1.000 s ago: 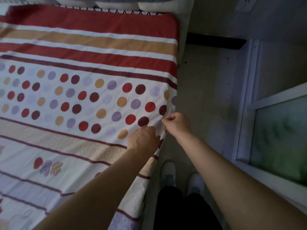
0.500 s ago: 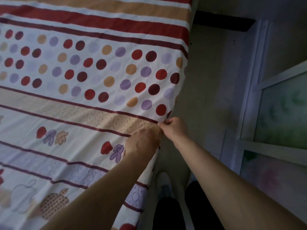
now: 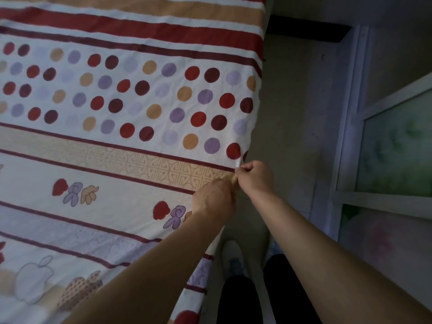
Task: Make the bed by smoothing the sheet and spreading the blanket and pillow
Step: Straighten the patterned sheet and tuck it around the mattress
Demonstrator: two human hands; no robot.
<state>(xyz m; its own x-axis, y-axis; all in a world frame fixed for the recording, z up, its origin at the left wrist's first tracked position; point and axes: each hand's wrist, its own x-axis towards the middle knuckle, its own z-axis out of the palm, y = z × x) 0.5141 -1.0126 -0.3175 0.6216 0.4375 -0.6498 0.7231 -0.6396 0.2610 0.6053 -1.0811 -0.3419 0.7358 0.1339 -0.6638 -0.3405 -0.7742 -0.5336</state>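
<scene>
Dotted, striped sheet (image 3: 131, 146), edge pinched by left hand (image 3: 214, 199), right hand (image 3: 256, 176).

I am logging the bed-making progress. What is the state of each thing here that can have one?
sheet: spread flat, lightly creased, side edge held.
left hand: curled, grips the sheet's edge.
right hand: pinches the sheet's edge.

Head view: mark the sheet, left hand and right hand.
sheet (image 3: 131, 199), head view, white band below the tan stripe.
left hand (image 3: 214, 199), head view, back of hand.
right hand (image 3: 256, 177), head view, back of hand.
</scene>
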